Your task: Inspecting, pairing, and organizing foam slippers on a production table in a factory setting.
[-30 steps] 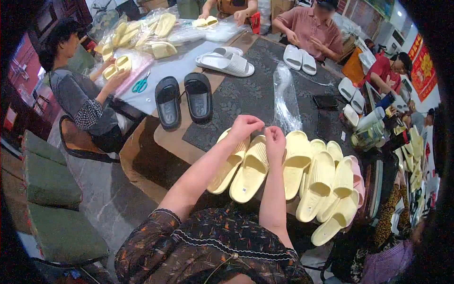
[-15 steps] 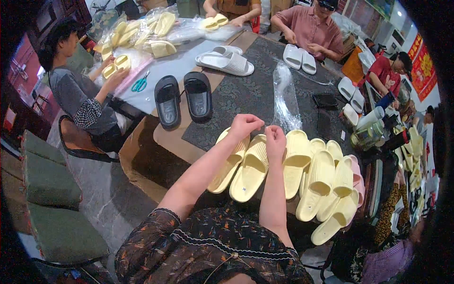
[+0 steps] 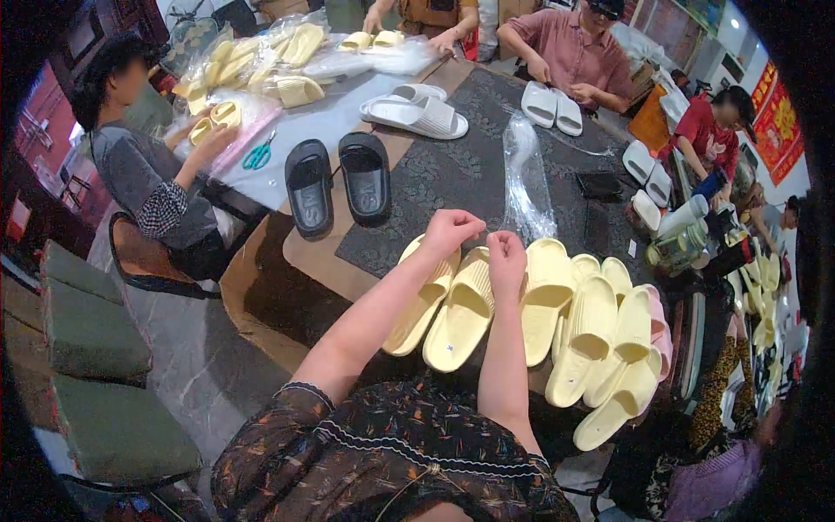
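Note:
My left hand [image 3: 452, 231] and my right hand [image 3: 506, 264] are close together over the near part of the table, fingertips pinched and almost meeting. Whatever they pinch is too small to make out. Below them lies a pair of pale yellow slides with ribbed straps, the right one [image 3: 456, 335] between my forearms and the left one [image 3: 417, 317] partly behind my left arm. Another yellow slide [image 3: 546, 296] lies just right of my right hand. Beyond my hands is a bundle of clear plastic bags [image 3: 527, 178].
More yellow slides [image 3: 581, 348] crowd the table's near right edge, beside a pink one [image 3: 661, 335]. Black slides [image 3: 364, 178] and white slides [image 3: 426, 117] lie farther back. Teal scissors [image 3: 258, 155] are at left. Several co-workers sit around, handling slides. A cardboard box [image 3: 252, 300] stands below the table.
My hands have hardly moved. At the far side, a co-worker's yellow slides have shifted left and now stand apart from the right hand there.

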